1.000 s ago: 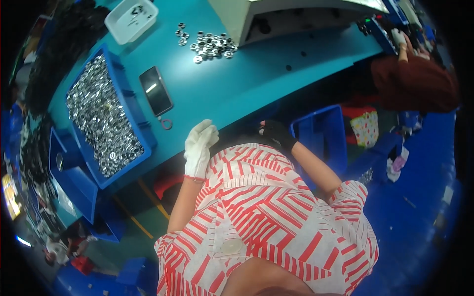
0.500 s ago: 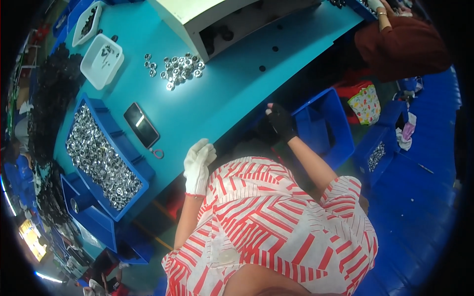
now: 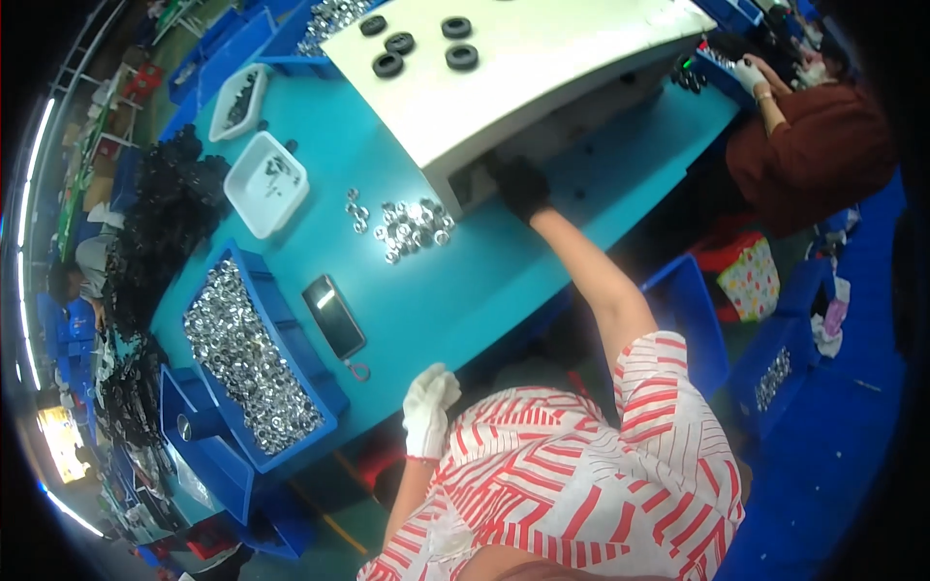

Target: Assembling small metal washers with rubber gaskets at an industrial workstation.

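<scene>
My right hand (image 3: 523,188), in a black glove, reaches into the open front of a pale box-shaped stand (image 3: 455,167) on the teal table. Its fingers are lost in the shadow there, so what they touch is hidden. Near the table's front edge, close to my body, hovers my left hand (image 3: 429,407) in a white glove, its fingers loosely bent and apart from the table, with nothing visible in them. Shiny metal rings (image 3: 415,227) lie loose on the table left of the stand. On the stand's top rest several black rings (image 3: 462,57).
A blue bin (image 3: 334,402) full of shiny metal rings stands at the table's left, near a phone (image 3: 334,317). White trays (image 3: 266,221) with small black parts sit farther back. To the right, a co-worker in a dark red top (image 3: 823,145) works at the table.
My right hand has gone from beside the table's edge forward into the stand's opening. My left hand stays near my body, its fingers a little more bent. The view has shifted, showing the stand's top.
</scene>
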Demonstrator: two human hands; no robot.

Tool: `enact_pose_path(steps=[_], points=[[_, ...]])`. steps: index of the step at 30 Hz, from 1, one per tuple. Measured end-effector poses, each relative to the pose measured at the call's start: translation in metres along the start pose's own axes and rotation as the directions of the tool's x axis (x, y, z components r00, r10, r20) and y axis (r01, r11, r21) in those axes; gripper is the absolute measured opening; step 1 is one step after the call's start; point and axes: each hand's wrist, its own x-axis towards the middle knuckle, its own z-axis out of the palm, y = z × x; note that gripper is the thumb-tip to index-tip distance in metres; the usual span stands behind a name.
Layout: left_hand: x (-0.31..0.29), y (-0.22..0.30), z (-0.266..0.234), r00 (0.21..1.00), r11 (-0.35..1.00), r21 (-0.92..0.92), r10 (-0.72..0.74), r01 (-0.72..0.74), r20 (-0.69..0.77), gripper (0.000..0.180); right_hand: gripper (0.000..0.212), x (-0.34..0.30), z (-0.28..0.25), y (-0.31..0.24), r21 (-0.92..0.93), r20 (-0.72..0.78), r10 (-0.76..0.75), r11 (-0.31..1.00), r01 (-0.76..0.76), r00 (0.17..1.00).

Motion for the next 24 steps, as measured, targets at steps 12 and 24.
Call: enact_pose_path(steps=[12, 24], points=[[0.019, 0.018, 0.003, 0.99, 0.997, 0.017, 0.077, -0.079, 0.122, 0.038, 0.031, -0.111, -0.033, -0.046, 0.802, 0.593, -0.003, -0.095, -0.59, 0.805], [0.011, 0.042, 0.022, 0.963, 0.996, -0.084, 0.016, 0.007, 0.268, 0.043, 0.037, -0.208, -0.09, -0.132, 0.55, 0.616, -0.344, -0.456, -0.699, 0.709]])
